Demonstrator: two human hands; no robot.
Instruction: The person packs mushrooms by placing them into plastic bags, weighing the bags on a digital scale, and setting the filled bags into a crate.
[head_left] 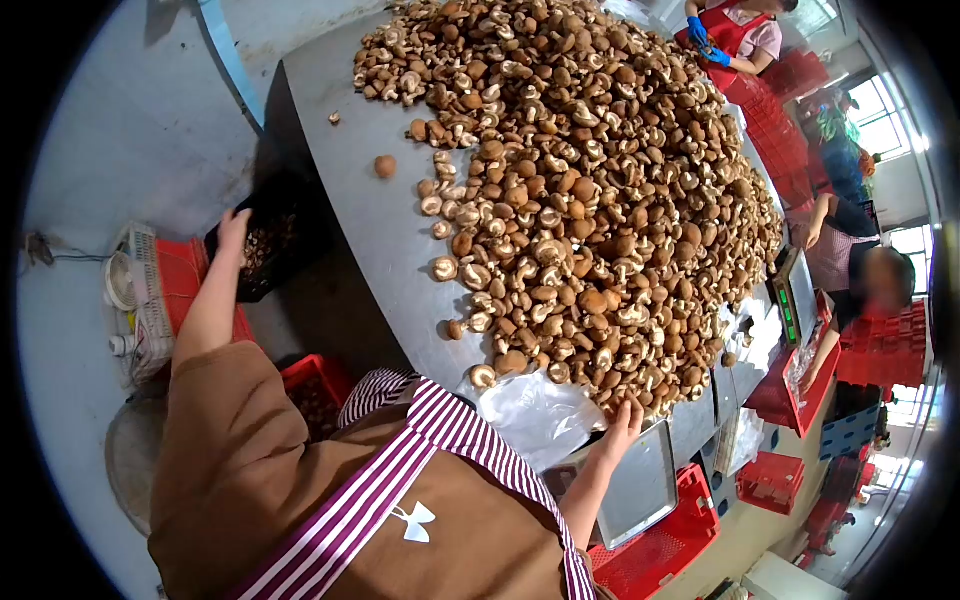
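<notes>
A large heap of brown shiitake mushrooms (590, 240) covers much of the metal table (350, 180). My right hand (622, 425) is at the heap's near edge, fingers apart and touching the mushrooms, with no mushroom clearly held. Beside it lies a clear plastic bag (535, 415), partly under the heap. My left hand (234, 232) is stretched out to the left, at the edge of a black crate (275, 240) with some mushrooms inside. Its fingers look extended, and nothing shows in them.
A red crate (318, 385) with mushrooms stands below the table by my left side. To my right are a metal tray (640, 485), a red crate (665, 540) and a scale (795, 295). One co-worker (735, 40) wears blue gloves; another co-worker (845, 250) reaches toward a red crate (800, 385).
</notes>
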